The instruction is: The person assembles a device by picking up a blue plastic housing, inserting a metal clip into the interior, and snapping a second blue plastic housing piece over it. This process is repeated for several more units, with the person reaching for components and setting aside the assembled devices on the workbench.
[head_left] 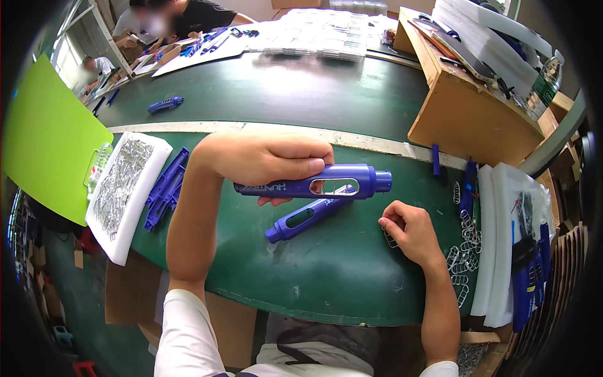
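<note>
My left hand point(270, 157) is wrapped around a blue plastic tube housing point(370, 178), held level above the bench. An oval window with a bright rim is set in its side, and a narrower collar ends it on the right. Below it a second blue tube housing point(290, 225) lies slantwise on the green bench top point(326, 270), its upper end partly covered by the first. My right hand point(411, 232) rests low over the bench to the right, thumb and fingers pinched on a small oval wire frame point(390, 239), mostly hidden by the fingers.
Loose oval wire frames point(465, 251) lie right of my right hand, beside white foam strips point(493, 251). On the left are blue plastic parts point(166, 188) and a foam tray point(130, 237) of small metal pieces. A wooden shelf point(477, 113) stands back right; co-workers sit far left.
</note>
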`<state>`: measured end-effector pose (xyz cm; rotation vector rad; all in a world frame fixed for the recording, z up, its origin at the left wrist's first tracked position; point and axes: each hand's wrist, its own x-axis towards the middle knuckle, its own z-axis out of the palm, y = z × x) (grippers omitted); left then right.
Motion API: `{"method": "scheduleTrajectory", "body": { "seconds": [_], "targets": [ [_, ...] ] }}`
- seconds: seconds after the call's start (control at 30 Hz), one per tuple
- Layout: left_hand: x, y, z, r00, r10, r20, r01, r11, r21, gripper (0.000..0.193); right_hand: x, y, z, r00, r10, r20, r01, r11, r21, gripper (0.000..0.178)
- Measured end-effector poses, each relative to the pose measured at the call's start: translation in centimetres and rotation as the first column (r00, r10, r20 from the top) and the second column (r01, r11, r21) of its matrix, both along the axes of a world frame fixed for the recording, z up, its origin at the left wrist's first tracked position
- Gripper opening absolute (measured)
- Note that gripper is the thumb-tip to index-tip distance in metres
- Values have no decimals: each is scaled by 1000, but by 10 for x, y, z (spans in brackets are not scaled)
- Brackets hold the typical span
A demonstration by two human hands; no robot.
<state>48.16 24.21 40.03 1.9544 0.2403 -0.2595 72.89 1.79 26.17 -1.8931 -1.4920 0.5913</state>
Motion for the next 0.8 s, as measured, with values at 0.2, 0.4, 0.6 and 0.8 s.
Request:
{"method": "scheduleTrajectory", "body": {
  "seconds": [0.2, 0.4, 0.6, 0.8],
  "targets": [
    [3, 5, -6, 1000, -3, -6, 3, 999, -36, 33, -1, 1, 0, 1000, 7, 19, -8, 1000, 18, 17],
    [9, 11, -15, 999, -2, -49, 1, 1000, -12, 33, 1, 2, 1, 999, 20, 26, -21, 999, 31, 17],
    [39, 74, -71, 987, 155, -43, -141, 961, 239, 31, 8, -1, -4, 1000, -4, 7, 4, 999, 51, 17],
    [84, 165, -121, 906, 386, 173, -413, 713, 567, 23, 5, 0, -7, 999, 18, 40, -21, 998, 66, 18]
  ]
}}
